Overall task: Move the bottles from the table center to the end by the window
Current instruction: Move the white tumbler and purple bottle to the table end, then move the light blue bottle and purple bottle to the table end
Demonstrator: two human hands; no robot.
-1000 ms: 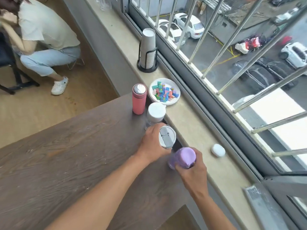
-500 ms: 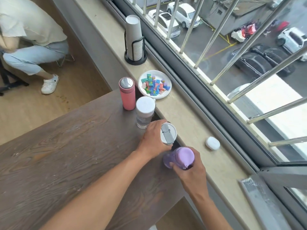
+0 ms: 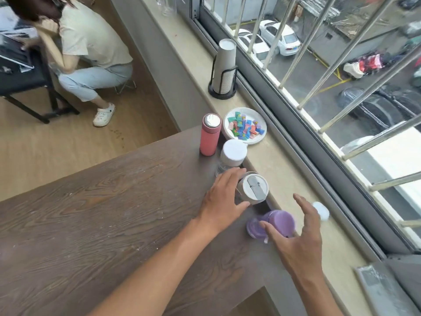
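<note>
Several bottles stand in a row along the dark wooden table's (image 3: 95, 213) window end: a pink bottle (image 3: 209, 135), a clear bottle with a white cap (image 3: 232, 155), a white-lidded tumbler (image 3: 253, 187) and a purple bottle (image 3: 273, 224). My left hand (image 3: 224, 199) is beside the tumbler, fingers spread, its thumb and fingertips close to the tumbler's side. My right hand (image 3: 298, 240) hovers just right of the purple bottle with fingers apart, its thumb over the bottle's near edge and nothing held.
A beige windowsill (image 3: 284, 169) runs along the table's end, holding a paper plate of coloured sweets (image 3: 245, 125), a paper-cup stack in a black holder (image 3: 224, 69) and a small white case (image 3: 321, 210). Window bars lie beyond. A seated person (image 3: 88, 53) is at the far left.
Both hands have let go: my left hand opened off the white-lidded tumbler, and my right hand opened and drew back from the purple bottle. Both bottles now stand on the table.
</note>
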